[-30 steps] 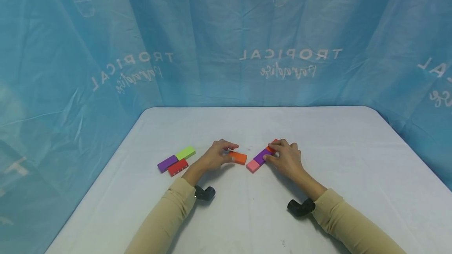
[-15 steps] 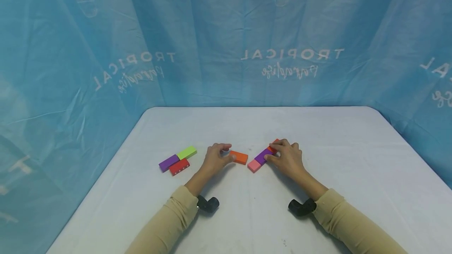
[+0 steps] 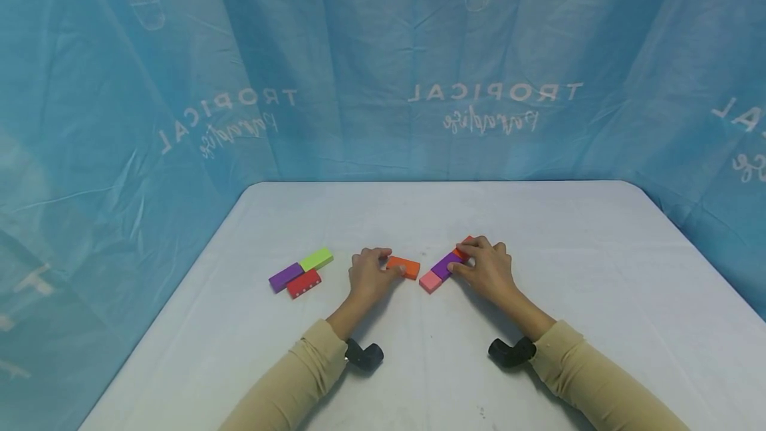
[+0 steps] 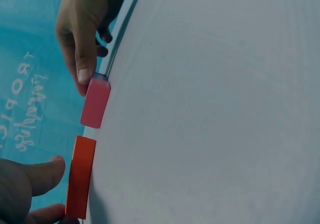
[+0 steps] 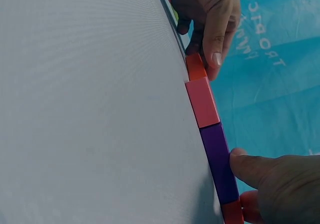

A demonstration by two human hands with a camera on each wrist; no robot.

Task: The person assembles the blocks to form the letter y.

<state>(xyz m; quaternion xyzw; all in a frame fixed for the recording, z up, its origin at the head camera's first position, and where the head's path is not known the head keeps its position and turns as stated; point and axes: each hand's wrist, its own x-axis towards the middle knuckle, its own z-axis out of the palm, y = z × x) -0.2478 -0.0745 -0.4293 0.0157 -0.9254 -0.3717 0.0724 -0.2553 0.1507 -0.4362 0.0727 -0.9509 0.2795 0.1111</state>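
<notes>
Beside a flat orange block [image 3: 403,267] in the head view is my left hand [image 3: 372,278]; its index finger reaches behind the block. In the left wrist view, a small gap shows between the left thumb [image 4: 49,175] and the orange block. My right hand [image 3: 487,268] holds a slanting row of blocks, thumb against the purple block [image 5: 220,164] and a fingertip at the red-orange block [image 5: 232,212] behind it. The row's near end is a pink block [image 3: 430,281], close to the orange block's right end. Fingers partly cover the row's far end.
Left of the hands, a purple block [image 3: 286,278], a lime green block [image 3: 316,259] and a red block with white dots [image 3: 304,283] lie together on the white table [image 3: 538,218]. A blue printed curtain [image 3: 359,52] hangs behind the table. Both wrists wear black cameras [image 3: 365,356].
My left hand has drawn nearer the front of the orange block and its forearm has swung right; its fingers are less spread. The right hand and its row stay in place.
</notes>
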